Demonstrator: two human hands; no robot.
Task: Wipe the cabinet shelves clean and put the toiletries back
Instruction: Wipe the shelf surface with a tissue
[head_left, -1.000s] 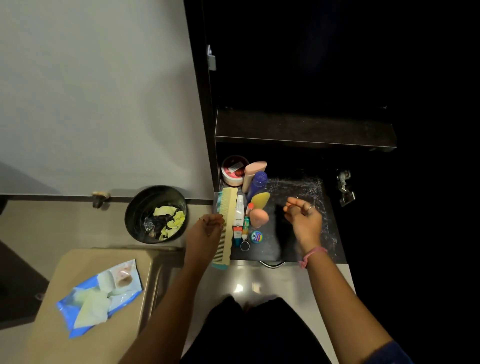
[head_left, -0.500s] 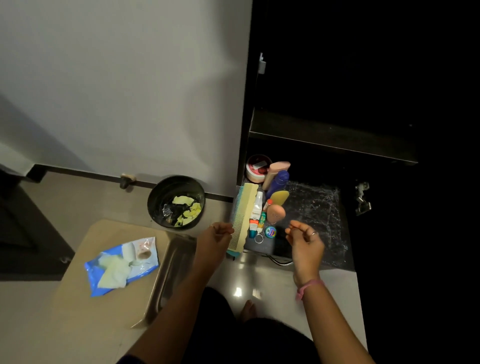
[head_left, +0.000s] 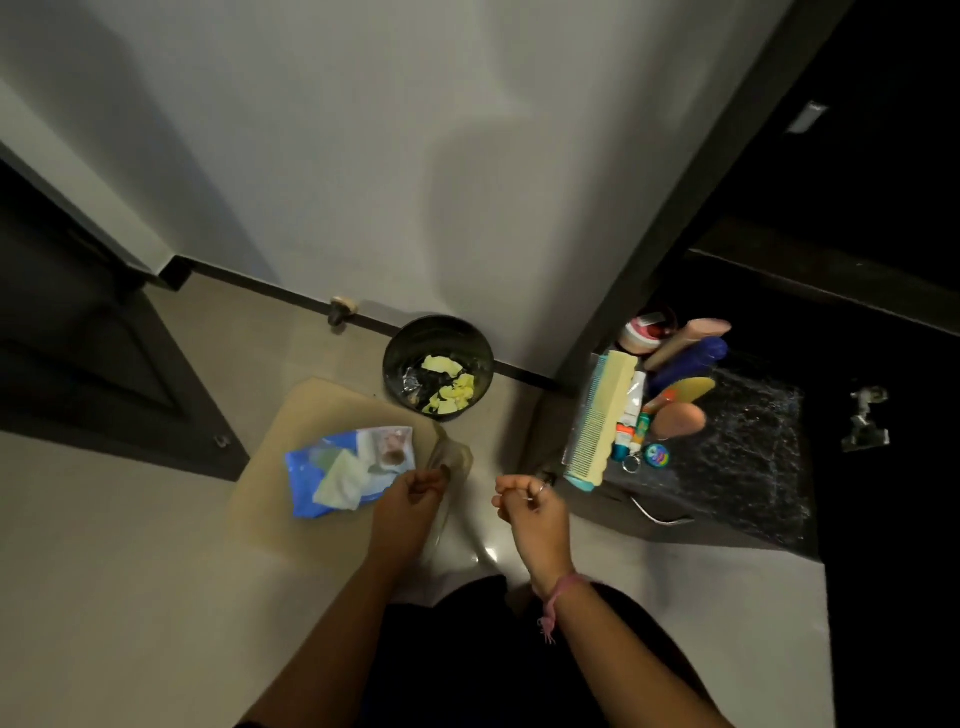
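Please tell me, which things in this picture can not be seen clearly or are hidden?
All in the head view:
- Upper cabinet shelves: lost in darkness.
- Wet wipe pack: print too small to read; left hand covers its corner.
- Toiletries: labels too small, and they overlap.
- Black bin: its depth is in shadow.
- Grip of either hand, left or right hand: curled fingers hide any content.

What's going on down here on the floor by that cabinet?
A person is cleaning out a low cabinet. Toiletries, among them a big comb, sit grouped on the bottom shelf. The left hand is at the edge of a blue wipes packet lying on a beige stool; the right hand hovers loosely curled, holding nothing visible. A black bin by the wall holds yellow scraps.
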